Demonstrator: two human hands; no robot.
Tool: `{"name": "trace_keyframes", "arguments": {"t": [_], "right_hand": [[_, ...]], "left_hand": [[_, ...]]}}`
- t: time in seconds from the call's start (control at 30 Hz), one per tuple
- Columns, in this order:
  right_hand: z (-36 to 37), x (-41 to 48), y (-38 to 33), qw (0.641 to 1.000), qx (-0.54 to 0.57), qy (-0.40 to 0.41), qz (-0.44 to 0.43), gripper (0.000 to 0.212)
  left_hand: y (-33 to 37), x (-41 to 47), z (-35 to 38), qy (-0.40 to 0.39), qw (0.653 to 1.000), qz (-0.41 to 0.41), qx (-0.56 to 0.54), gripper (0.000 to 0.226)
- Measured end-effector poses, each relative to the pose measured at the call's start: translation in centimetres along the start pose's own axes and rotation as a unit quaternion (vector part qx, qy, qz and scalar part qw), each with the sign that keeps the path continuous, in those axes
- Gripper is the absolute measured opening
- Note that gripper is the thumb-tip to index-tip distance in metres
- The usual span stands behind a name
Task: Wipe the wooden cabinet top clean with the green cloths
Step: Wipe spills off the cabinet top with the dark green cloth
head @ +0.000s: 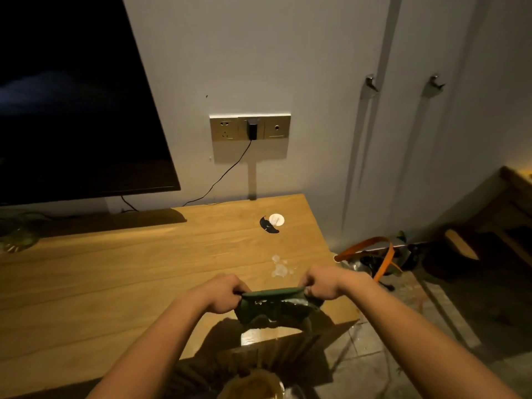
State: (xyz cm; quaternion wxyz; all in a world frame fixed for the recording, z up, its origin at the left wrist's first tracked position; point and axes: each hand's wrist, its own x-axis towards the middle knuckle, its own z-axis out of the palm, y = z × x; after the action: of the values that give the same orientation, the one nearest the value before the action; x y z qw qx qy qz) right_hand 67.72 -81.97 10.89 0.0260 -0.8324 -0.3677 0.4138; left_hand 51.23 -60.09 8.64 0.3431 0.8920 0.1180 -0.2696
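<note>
Both forearms reached over the front right corner of the wooden worktop (115, 269). The left hand (221, 293) and right hand (322, 285) each gripped one end of a green cloth (273, 308), fingers (237, 292) curled tight round it. The cloth was stretched between them, its bunched middle hanging above the worktop's front edge and casting a shadow there. Just beyond the hands lay a pale wet smear (279, 267). Farther back, a white disc (277, 219) touched a black scrap (267, 226). A green glass dish (17, 239) stood at the far left. On the floor to the right lay an orange strap (368, 247). Against the wall were a dark TV (72, 96) and a socket panel (227, 128) with a black plug (252, 129).
</note>
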Motion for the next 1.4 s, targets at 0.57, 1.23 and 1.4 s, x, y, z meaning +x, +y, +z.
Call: {"name": "trace_keyframes", "arguments": {"t": [0.57,1.23,1.4], "right_hand": [[-21.9,16.9,3.7,0.978,-0.123,0.081,-0.144,0.033],[-15.2,36.8,12.4,0.956,-0.177,0.158,-0.172,0.059],[-14.3,36.3,13.3,0.951,-0.148,0.184,-0.201,0.071]], "left_hand": [[1.9,16.8,-17.1,0.100,0.990,-0.096,-0.019,0.033],[-8.1,34.4,-10.2,0.229,0.957,-0.065,0.167,0.055],[-9.4,34.3,-10.2,0.245,0.954,-0.028,0.172,0.055]]}}
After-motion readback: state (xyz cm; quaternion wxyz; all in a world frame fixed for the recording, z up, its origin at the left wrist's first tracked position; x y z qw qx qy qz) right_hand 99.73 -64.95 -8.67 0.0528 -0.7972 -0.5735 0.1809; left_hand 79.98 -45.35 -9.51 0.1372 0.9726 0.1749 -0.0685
